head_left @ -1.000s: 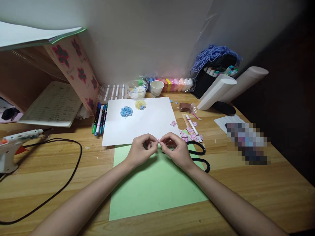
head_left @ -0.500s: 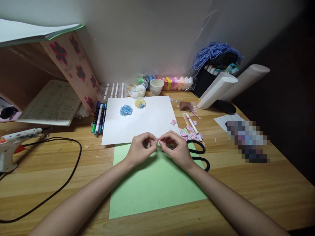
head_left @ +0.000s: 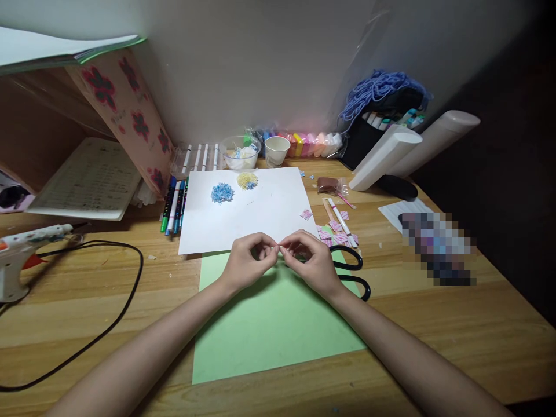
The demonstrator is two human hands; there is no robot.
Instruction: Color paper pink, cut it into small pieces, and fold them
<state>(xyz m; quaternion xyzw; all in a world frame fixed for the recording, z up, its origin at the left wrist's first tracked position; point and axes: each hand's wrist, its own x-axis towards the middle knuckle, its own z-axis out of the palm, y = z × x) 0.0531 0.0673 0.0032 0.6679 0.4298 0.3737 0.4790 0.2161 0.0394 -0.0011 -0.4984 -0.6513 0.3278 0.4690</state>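
Observation:
My left hand and my right hand meet fingertip to fingertip above a green sheet. Both are closed in a pinch; whatever lies between the fingertips is too small to name. Beside and partly beneath my right hand is a pair of scissors, its black handles showing. Behind the hands a white sheet bears a blue pile of small bits and a yellow pile with some blue at its edge. Small pink patterned paper pieces lie to the right, near a white marker.
At left are a glue gun with its black cable, several pens and a flowered box. Along the wall stand a clear bowl, a white cup and bagged coloured clay. White bottles stand at right.
The fingertips have shifted very slightly and stay pinched together. The whole view has tilted a little; the things on the table have not moved.

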